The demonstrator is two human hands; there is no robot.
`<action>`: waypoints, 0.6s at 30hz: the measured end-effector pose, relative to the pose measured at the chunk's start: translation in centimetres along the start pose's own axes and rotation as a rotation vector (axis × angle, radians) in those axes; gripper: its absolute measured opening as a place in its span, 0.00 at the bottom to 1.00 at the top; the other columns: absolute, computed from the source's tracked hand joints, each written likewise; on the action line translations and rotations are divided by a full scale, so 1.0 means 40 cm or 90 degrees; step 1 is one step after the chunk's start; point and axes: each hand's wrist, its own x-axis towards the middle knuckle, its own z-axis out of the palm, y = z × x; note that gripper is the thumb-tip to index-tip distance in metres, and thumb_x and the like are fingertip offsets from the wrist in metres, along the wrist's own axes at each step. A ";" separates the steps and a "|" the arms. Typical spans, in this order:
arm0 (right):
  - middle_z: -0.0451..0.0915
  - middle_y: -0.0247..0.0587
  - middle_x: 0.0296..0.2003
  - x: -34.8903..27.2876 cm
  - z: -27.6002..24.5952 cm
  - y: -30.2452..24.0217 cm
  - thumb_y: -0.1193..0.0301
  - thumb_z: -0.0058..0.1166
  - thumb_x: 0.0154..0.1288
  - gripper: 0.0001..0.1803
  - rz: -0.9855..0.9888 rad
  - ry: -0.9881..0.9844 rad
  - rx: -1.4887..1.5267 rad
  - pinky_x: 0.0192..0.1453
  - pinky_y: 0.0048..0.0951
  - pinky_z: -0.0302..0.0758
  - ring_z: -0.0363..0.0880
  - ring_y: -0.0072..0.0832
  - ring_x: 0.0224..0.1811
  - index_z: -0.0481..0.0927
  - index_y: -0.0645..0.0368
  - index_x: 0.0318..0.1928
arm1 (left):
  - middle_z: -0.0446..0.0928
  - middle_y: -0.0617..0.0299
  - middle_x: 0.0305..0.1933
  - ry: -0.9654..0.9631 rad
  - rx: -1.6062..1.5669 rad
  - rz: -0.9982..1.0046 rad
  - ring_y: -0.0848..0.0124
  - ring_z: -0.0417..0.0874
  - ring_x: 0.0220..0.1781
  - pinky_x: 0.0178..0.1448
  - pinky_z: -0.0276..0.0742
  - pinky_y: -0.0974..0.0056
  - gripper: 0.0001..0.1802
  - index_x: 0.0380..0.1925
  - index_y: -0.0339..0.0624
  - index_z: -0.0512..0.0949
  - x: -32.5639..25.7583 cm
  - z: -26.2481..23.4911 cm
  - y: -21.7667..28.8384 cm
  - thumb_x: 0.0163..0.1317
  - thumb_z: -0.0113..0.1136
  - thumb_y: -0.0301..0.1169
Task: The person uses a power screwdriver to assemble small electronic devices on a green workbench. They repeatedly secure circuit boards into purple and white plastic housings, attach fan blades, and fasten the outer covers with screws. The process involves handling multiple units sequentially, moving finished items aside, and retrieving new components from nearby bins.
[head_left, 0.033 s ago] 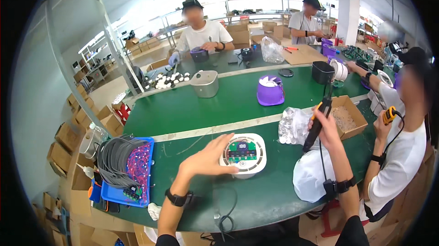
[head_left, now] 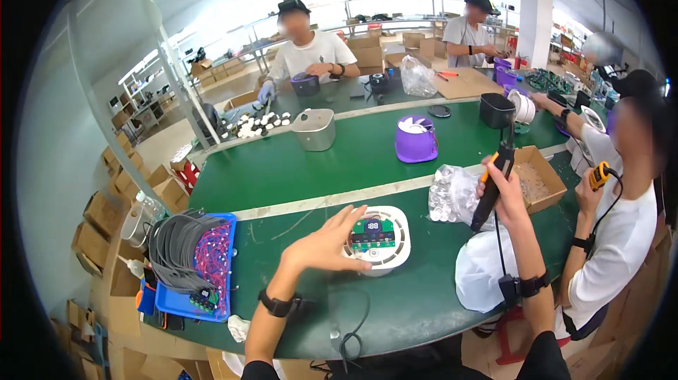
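Now my left hand [head_left: 326, 244] rests open against the round white housing [head_left: 381, 244] near the belt's [head_left: 296, 161] near edge; my right hand [head_left: 503, 186] grips a black electric screwdriver [head_left: 492, 183], plastic bag of parts [head_left: 452, 195] just beside.

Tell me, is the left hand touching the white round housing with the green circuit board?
Touching. In the head view the left hand lies on the near-left rim of the white round housing, no gap visible.

Left hand [head_left: 326, 244] covers the near-left edge of the white unit [head_left: 381, 240] — contact there unclear. Board [head_left: 372, 233] parts too small to tell. Driver [head_left: 492, 180] tip lost against the bag [head_left: 452, 195]. Both elbows cut off at bottom edge.
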 end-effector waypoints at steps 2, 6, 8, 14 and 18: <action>0.79 0.40 0.28 -0.006 0.041 -0.073 0.58 0.64 0.73 0.25 -0.090 -0.092 -0.017 0.29 0.28 0.79 0.81 0.27 0.26 0.74 0.62 0.58 | 0.50 0.30 0.81 -0.039 0.013 -0.025 0.36 0.54 0.82 0.81 0.59 0.43 0.69 0.81 0.45 0.48 0.043 0.012 0.015 0.48 0.77 0.62; 0.81 0.47 0.31 -0.019 0.169 -0.180 0.43 0.51 0.77 0.36 -0.309 -0.219 0.032 0.23 0.23 0.76 0.77 0.26 0.18 0.64 0.59 0.68 | 0.53 0.32 0.81 0.009 0.091 -0.025 0.37 0.56 0.82 0.81 0.60 0.47 0.70 0.81 0.43 0.49 0.059 0.014 0.054 0.47 0.80 0.59; 0.75 0.39 0.24 -0.035 0.204 -0.203 0.38 0.41 0.79 0.39 -0.337 -0.191 0.121 0.20 0.22 0.72 0.72 0.21 0.16 0.61 0.57 0.72 | 0.57 0.32 0.79 0.052 0.120 -0.002 0.37 0.58 0.81 0.81 0.60 0.47 0.65 0.81 0.44 0.52 0.054 0.016 0.080 0.49 0.79 0.55; 0.68 0.33 0.20 -0.085 0.238 -0.213 0.52 0.47 0.82 0.32 -0.304 -0.050 0.086 0.22 0.21 0.65 0.63 0.19 0.16 0.64 0.66 0.70 | 0.62 0.33 0.75 0.077 0.046 0.141 0.34 0.62 0.77 0.80 0.61 0.44 0.58 0.79 0.44 0.56 0.093 -0.039 0.147 0.53 0.78 0.51; 0.79 0.35 0.31 0.000 0.260 -0.166 0.70 0.62 0.71 0.27 -0.222 -0.191 0.039 0.34 0.23 0.74 0.77 0.21 0.28 0.74 0.68 0.66 | 0.59 0.32 0.78 -0.029 0.108 -0.049 0.36 0.60 0.79 0.81 0.60 0.46 0.68 0.79 0.43 0.55 0.092 -0.028 0.109 0.41 0.83 0.52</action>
